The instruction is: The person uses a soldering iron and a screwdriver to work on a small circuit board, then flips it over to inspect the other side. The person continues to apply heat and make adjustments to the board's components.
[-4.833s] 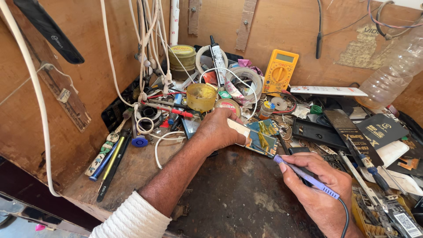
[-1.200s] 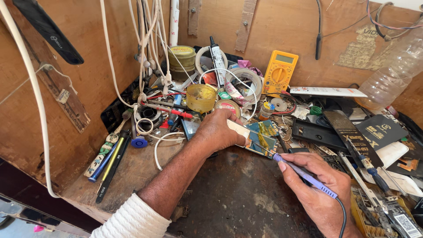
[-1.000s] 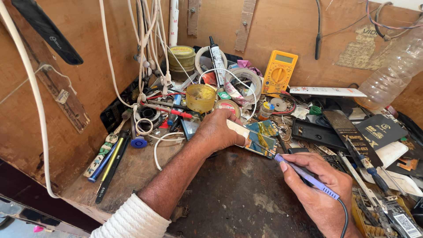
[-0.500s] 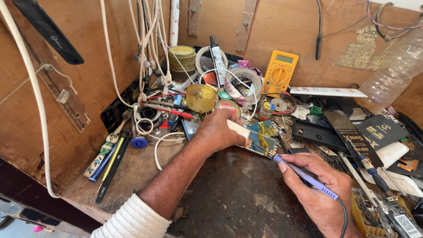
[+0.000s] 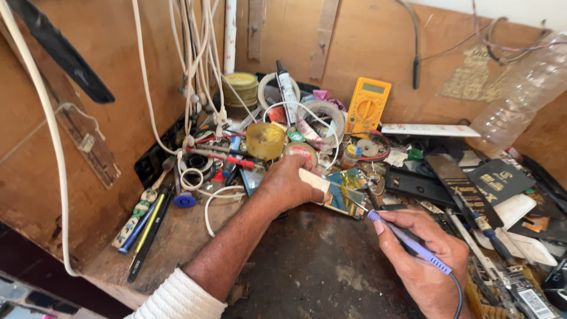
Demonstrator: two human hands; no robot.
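Pinching a purple soldering iron [image 5: 407, 241] pen-style, right hand [image 5: 426, 260] sets its tip on the small circuit board [image 5: 345, 192]. Left hand [image 5: 287, 186] presses the board's left edge flat to the counter [image 5: 307, 266].

Risk: tip sits close to left fingertips; a slip could burn them.

Count: one iron, one board, one yellow multimeter [image 5: 367, 106] beyond the board.

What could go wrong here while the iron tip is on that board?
The soldering iron in the right hand has its tip on the circuit board, close to the left hand and its bandaged thumb; a slip could burn it. Loose white cables and clutter crowd the board, so the iron's cord could snag.
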